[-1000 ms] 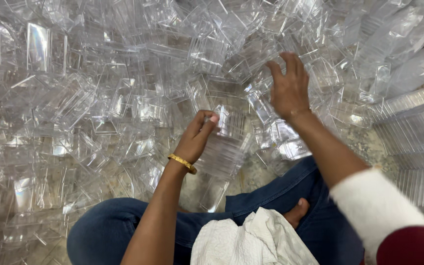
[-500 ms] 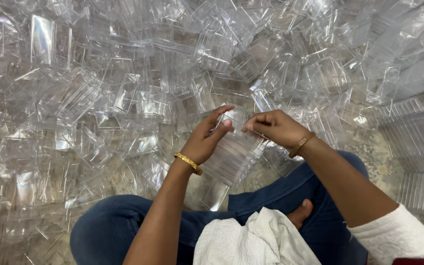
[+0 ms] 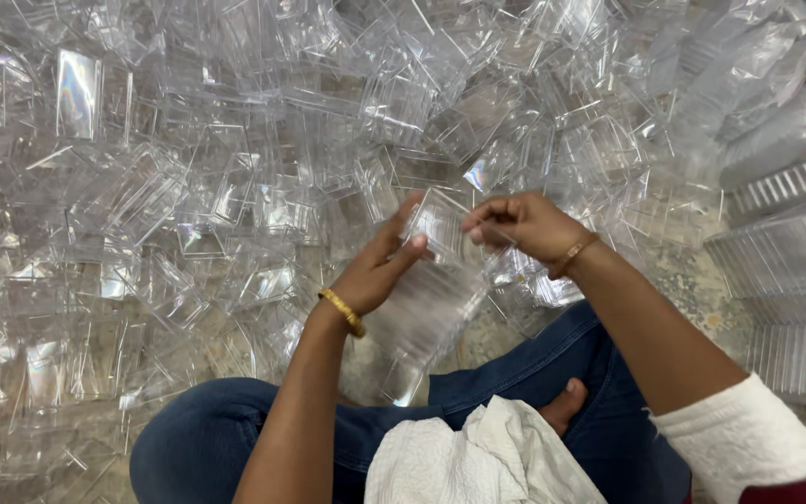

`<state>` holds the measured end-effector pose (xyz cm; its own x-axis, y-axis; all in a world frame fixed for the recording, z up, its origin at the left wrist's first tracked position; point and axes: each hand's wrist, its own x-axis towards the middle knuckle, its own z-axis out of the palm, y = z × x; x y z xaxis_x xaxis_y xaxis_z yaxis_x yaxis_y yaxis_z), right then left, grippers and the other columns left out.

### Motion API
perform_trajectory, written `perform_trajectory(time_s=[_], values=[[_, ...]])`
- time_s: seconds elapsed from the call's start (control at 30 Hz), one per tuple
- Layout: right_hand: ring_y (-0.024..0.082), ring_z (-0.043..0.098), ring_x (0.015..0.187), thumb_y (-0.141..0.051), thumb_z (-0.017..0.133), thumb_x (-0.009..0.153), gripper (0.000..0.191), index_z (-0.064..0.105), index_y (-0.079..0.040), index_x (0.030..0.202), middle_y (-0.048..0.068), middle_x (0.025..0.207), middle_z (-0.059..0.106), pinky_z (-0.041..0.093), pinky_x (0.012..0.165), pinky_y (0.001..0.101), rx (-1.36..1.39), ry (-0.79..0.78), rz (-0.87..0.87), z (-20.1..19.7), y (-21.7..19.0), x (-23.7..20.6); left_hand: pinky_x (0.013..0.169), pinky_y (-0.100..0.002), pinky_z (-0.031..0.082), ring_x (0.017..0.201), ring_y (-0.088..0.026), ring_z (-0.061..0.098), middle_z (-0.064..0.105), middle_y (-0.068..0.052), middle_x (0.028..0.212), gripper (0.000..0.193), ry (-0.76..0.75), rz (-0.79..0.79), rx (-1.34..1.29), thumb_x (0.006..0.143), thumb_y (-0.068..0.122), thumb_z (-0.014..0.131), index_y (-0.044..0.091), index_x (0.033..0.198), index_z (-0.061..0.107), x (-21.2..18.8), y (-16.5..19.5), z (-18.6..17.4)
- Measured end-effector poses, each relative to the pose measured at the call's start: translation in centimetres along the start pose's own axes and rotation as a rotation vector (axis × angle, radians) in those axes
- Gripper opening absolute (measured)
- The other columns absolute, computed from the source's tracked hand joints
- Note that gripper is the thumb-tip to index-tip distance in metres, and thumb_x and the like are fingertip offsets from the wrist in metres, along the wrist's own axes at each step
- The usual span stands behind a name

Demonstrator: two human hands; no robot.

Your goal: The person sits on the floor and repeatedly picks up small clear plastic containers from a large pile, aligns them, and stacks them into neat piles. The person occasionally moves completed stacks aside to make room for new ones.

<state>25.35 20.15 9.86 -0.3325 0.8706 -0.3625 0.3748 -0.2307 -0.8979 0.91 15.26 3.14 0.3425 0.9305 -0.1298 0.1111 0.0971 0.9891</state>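
My left hand (image 3: pixel 377 271), with a gold bangle at the wrist, holds a stack of clear plastic box pieces (image 3: pixel 426 313) that slants down toward my lap. My right hand (image 3: pixel 524 224) pinches a single clear plastic piece (image 3: pixel 440 224) at the top of that stack. Both hands meet in the middle of the view above my crossed legs in blue jeans (image 3: pixel 216 439). A big pile of loose clear plastic boxes (image 3: pixel 235 168) spreads over the floor in front of me.
Neat rows of stacked clear pieces (image 3: pixel 795 271) lie at the right edge. Clear plastic bags (image 3: pixel 776 84) sit at the top right. A white cloth (image 3: pixel 478 457) rests on my lap, and my bare foot (image 3: pixel 566 406) shows beside it.
My right hand came back from the pile at the upper right with a clear piece and joined my left hand at the stack. The left hand rose slightly.
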Motion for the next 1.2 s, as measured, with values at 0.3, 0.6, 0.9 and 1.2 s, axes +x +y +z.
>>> perform_trajectory(time_s=[0.3,0.6,0.9,1.2], values=[[0.009,0.066,0.073,-0.022,0.074,0.087,0.028,0.078,-0.006,0.11,0.002,0.09,0.078,0.057,0.069,0.0281,-0.076,0.04,0.043,-0.2,2.6,-1.4,0.109,-0.043,0.046,0.12,-0.027,0.067,0.04,-0.011,0.163,0.073,-0.188,0.025,-0.06,0.099,0.047,0.049,0.027,0.162,0.02,-0.1,0.7,1.4],[0.012,0.068,0.068,-0.019,0.073,0.091,0.03,0.077,-0.006,0.118,0.004,0.086,0.072,0.059,0.064,0.0278,-0.128,-0.099,-0.158,-0.5,2.1,-1.4,0.123,-0.04,0.024,0.157,-0.027,0.026,0.034,-0.009,0.168,0.06,-0.104,0.08,-0.077,0.104,0.046,0.044,0.022,0.158,0.037,0.6,1.8,-1.3],[0.014,0.068,0.087,-0.026,0.073,0.092,0.025,0.078,-0.01,0.11,0.004,0.099,0.073,0.059,0.075,0.0284,-0.366,-0.146,-0.266,-0.1,1.5,-2.1,0.121,-0.041,0.028,0.153,-0.027,0.034,0.041,-0.011,0.165,0.058,-0.15,0.129,-0.038,0.104,0.047,0.045,0.019,0.154,0.043,0.1,2.8,-1.0],[0.024,0.065,0.1,-0.002,0.067,0.098,0.014,0.078,-0.011,0.097,0.013,0.107,0.07,0.057,0.09,0.0366,-1.195,0.704,-0.161,-5.1,-1.6,1.6,0.093,-0.041,0.052,0.108,-0.036,0.063,0.069,-0.023,0.116,0.05,0.122,-0.106,0.033,0.101,0.056,0.05,0.018,0.132,0.059,0.7,1.1,-1.1]])
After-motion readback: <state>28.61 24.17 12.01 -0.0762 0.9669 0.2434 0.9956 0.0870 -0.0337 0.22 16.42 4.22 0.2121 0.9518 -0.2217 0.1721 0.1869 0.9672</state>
